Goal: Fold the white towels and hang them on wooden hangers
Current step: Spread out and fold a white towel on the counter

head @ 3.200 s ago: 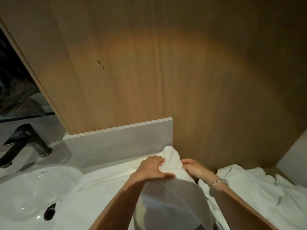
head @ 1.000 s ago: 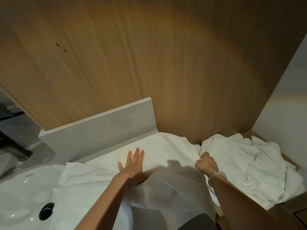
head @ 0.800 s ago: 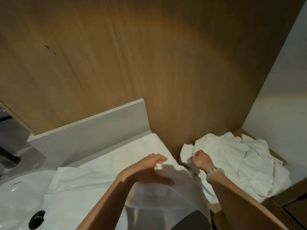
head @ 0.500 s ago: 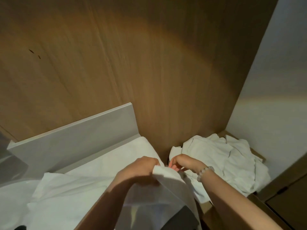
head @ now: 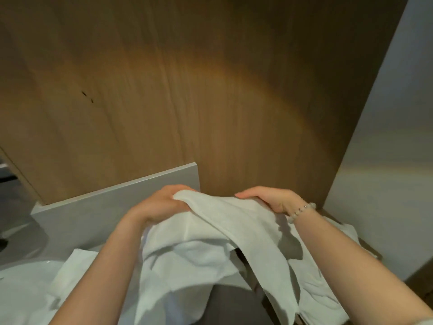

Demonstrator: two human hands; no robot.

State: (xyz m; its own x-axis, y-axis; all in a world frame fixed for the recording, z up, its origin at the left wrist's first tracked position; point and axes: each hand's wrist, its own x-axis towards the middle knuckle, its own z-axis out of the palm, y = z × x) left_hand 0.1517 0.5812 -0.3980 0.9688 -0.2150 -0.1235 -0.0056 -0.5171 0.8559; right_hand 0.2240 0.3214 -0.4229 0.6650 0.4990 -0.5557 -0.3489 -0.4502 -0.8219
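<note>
A white towel is held up in the air in front of the wooden panel, just above the edge of the counter. It is gripped at its upper edge by both hands. The left hand is curled round one corner, with the cloth bunched inside the fist. The right hand, with a bracelet at the wrist, is closed over the other end of the same edge; its fingers are bent over the cloth, and the thumb cannot be seen clearly.

The held edge runs almost level from left to right between the two hands, so the long axis of the stretched part lies across the body. The rest of the cloth hangs down from this edge toward the person in loose folds. Neither hand is clearly nearer to the middle of the edge.

Below on the left, a spread towel lies flat beside the sink and the grey backsplash. Below on the right, a heap of towels is seen near the white wall. No wooden hanger is visible.

It is judged that folding of this towel is only beginning. Probably the two corners must be brought together, so that the cloth is halved along the hanging direction
</note>
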